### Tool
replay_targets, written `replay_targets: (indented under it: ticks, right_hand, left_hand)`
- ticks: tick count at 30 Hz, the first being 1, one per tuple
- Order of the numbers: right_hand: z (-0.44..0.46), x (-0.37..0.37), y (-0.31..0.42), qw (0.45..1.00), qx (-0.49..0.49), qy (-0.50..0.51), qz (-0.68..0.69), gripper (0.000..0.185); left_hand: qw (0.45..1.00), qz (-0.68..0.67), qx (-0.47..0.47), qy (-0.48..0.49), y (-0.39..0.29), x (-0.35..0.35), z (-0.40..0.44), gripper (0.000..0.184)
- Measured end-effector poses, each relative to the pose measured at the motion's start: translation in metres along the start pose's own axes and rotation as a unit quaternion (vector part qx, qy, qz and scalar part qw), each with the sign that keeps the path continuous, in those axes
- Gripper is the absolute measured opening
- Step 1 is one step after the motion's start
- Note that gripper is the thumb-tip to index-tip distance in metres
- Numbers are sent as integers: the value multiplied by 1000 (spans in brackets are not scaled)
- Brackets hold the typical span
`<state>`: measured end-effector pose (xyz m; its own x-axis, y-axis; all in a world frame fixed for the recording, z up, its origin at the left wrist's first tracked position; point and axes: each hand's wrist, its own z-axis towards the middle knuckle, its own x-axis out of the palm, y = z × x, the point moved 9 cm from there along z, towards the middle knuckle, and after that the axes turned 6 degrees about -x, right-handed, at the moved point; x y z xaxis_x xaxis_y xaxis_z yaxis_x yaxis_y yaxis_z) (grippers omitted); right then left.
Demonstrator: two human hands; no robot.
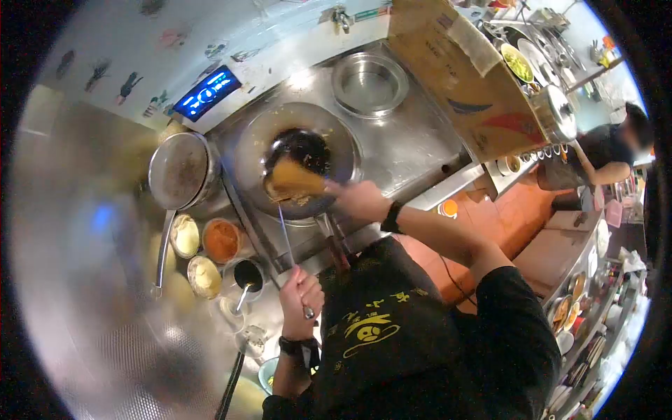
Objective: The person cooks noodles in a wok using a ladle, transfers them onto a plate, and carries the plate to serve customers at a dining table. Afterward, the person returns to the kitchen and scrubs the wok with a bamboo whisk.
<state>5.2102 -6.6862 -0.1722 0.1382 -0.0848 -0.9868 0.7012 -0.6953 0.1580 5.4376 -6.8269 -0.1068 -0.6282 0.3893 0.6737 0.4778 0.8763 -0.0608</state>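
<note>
A wok sits on the steel stove, with dark liquid and pale food bits inside. My left hand is closed round the thin metal handle of a long-handled cooking utensil. The utensil's far end reaches into the wok, where I cannot make out its head. Over the wok, my right hand grips a tan-orange, wide-ended thing, smeared by motion; its kind does not show. The wok's dark handle points toward my apron.
Left of the wok lie a strainer and tubs of orange-red powder and dark sauce. A round metal pan stands behind, beside a cardboard sheet. Another person is at the far right.
</note>
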Motion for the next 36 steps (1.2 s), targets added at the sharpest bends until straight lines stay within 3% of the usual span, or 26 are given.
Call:
replay_targets:
  ticks: [1,3,5,7,8,9,11,14,17,20,23,29,30,31,32,33,35,36]
  right_hand:
    - [6,12,-8,999,4,22,-37,61]
    - [7,-4,-51,989,122,45,64,57]
    - [-3,-54,-56,984,113,-66,121,56]
    - [-14,-68,-59,933,76,-180,302,54]
    - [-21,-46,-63,838,219,-47,499,53]
    - [-25,-31,-62,759,233,-57,606,56]
    - [-28,-38,-43,705,265,-22,658,48]
    - [-20,-36,-21,697,277,1,662,30]
    - [-3,-16,-15,676,257,22,691,27]
    - [14,-12,-6,647,277,8,710,23]
    - [40,-5,-8,748,222,20,626,26]
    - [101,5,-21,736,248,-133,616,47]
    - [121,12,-34,792,236,-179,534,51]
    - [138,6,-32,839,221,-207,453,52]
    - [154,0,-28,876,213,-236,363,55]
    - [165,-13,-13,906,202,-248,276,55]
    - [172,35,0,934,238,-123,237,49]
    - [167,56,4,948,176,-92,250,50]
  left_hand:
    - [1000,17,1,-14,0,-8,-4,37]
    - [998,34,28,-41,-11,-32,-8,38]
    - [998,15,65,16,-39,-45,-13,40]
    - [984,-27,112,134,-95,-44,-9,42]
    - [976,-63,131,163,-122,-45,-3,42]
    - [965,-98,146,193,-150,-45,5,42]
    - [952,-118,157,235,-201,-47,24,39]
    - [921,-83,133,357,-260,-62,65,36]
    - [955,-54,141,255,-281,-70,82,36]
    - [962,-11,233,144,-288,-102,93,28]
    - [951,29,302,59,-290,-137,76,27]
    - [940,71,329,55,-226,-143,55,35]
    - [936,130,327,-18,-212,-166,72,34]
    - [942,140,298,-67,-184,-171,74,31]
    - [965,122,226,-62,-152,-181,89,27]
    - [962,156,222,-17,-126,-174,96,26]
    - [967,197,161,18,-72,-186,119,26]
    - [972,205,112,11,-54,-204,146,27]
